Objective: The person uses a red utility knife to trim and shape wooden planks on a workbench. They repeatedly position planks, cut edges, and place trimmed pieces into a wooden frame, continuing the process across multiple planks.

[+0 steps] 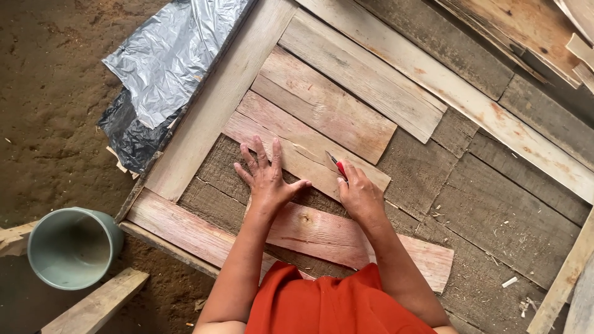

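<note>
Dirt floor, rough plank frame [204, 124]. Your left hand [266, 176] spread flat, empty, pinning pale slat [297, 148]. Right hand [359, 195] closed round red marker [338, 166], tip on same slat. Ease pressure and slat likely slides, skewing mark. Plastic sheet [167, 55] and grey bucket [74, 247] clear.

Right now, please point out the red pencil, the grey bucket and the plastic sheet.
red pencil [338, 165], head view, on its red shaft above the right hand's fingers.
grey bucket [112, 232], head view, on its outer wall.
plastic sheet [170, 59], head view, on its silvery middle.
</note>
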